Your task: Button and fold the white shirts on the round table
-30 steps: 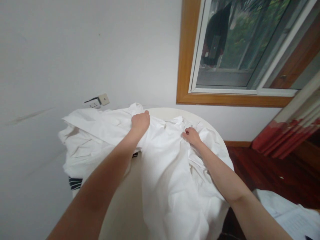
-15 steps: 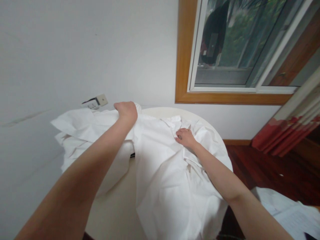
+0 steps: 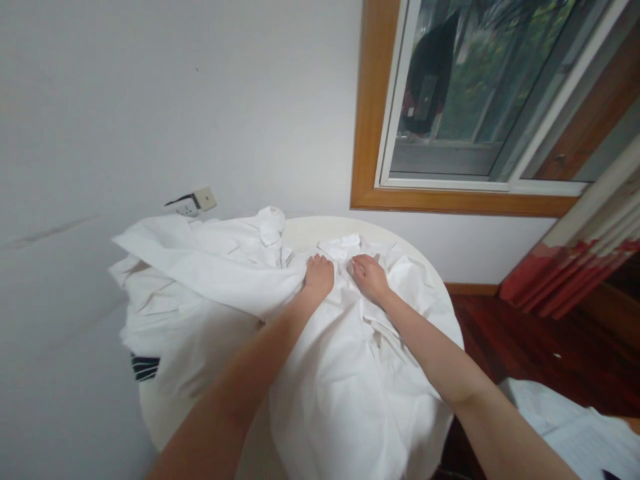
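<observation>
A white shirt [image 3: 340, 387] lies spread and creased over a round table, its collar [image 3: 345, 245] at the far side. Just below the collar, my left hand [image 3: 320, 275] is closed on the shirt's cloth, knuckles up. My right hand [image 3: 369, 277] pinches the front of the shirt a short way to the right. To the left is a heap of white cloth [image 3: 210, 267] with folds and sleeve-like parts. A dark striped patch [image 3: 145, 367] shows at its lower left edge. The fingertips of both hands are partly hidden.
The pale round tabletop [image 3: 305, 231] stands against the wall, below a wall socket [image 3: 187, 205]. A wood-framed window [image 3: 377, 198] is at the upper right, with a red and cream curtain [image 3: 545, 267] beside it. White cloth [image 3: 565, 413] lies at the lower right above a dark red floor.
My left hand has moved right and nearer, from the heap's far edge to beside my right hand. Cloth on the left has shifted, uncovering the striped patch. My right hand stays nearly in place.
</observation>
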The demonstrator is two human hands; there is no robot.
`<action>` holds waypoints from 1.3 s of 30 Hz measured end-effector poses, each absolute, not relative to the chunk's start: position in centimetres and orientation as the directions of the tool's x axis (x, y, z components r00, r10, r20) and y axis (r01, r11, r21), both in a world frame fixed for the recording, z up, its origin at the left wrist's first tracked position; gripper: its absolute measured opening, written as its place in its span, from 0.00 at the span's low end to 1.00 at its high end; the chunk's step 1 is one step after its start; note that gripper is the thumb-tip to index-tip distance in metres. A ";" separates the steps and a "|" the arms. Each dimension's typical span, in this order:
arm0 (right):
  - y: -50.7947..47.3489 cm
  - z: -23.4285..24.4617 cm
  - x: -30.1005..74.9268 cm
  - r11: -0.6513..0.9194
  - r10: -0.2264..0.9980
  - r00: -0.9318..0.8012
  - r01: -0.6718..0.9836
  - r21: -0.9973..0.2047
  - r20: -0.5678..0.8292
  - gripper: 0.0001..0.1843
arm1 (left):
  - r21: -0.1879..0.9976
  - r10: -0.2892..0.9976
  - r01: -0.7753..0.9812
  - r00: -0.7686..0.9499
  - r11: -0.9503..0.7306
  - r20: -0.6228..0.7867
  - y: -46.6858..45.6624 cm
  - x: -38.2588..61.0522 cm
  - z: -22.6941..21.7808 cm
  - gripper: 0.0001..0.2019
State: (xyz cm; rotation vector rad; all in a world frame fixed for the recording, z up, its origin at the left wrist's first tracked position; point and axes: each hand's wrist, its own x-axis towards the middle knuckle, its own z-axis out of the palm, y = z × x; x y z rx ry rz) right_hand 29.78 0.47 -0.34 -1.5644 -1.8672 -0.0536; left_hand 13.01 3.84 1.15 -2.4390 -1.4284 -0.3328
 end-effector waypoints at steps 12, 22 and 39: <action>0.0 -1.8 31.6 -0.063 0.952 0.112 0.983 -0.175 0.286 0.22 | 0.040 0.823 0.868 0.454 -0.496 0.342 5.1 9.0 -2.9 0.22; -5.4 -2.2 31.3 0.047 0.971 0.006 0.975 -0.217 0.239 0.28 | -0.031 0.714 0.785 0.579 -0.619 0.394 1.9 7.0 -2.6 0.21; 1.5 -0.2 28.9 0.056 0.983 -0.030 0.989 -0.140 0.181 0.24 | 0.041 0.814 0.871 0.441 -0.490 0.377 3.6 11.4 -2.6 0.25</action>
